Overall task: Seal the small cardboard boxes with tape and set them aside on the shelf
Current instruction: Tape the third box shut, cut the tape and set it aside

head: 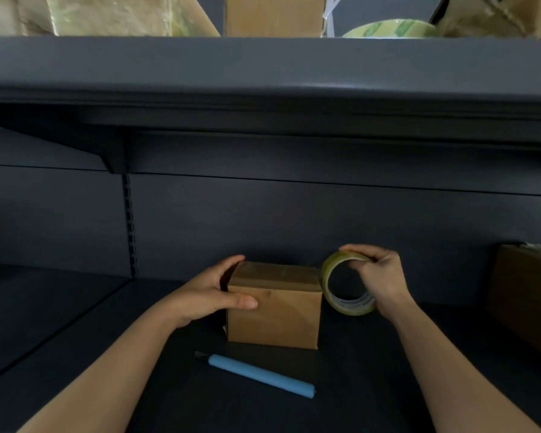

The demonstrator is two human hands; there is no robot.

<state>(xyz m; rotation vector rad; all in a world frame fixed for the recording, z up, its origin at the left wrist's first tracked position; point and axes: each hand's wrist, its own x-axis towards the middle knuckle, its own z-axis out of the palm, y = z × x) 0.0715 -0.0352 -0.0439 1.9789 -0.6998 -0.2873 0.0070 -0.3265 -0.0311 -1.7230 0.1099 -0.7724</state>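
Observation:
A small brown cardboard box (275, 304) with its flaps closed stands on the dark lower shelf (372, 370). My left hand (213, 292) grips its left side, thumb on the front face and fingers round the far edge. Just right of the box, my right hand (378, 273) holds a roll of clear tape (347, 284) upright by its top rim, fingers curled over it. The roll's lower edge sits near the shelf surface.
A blue-handled cutter (256, 375) lies in front of the box. Another brown box (525, 295) stands at the right edge. The upper shelf (263, 64) overhead carries several cardboard boxes (275, 15) and a second tape roll (391, 29).

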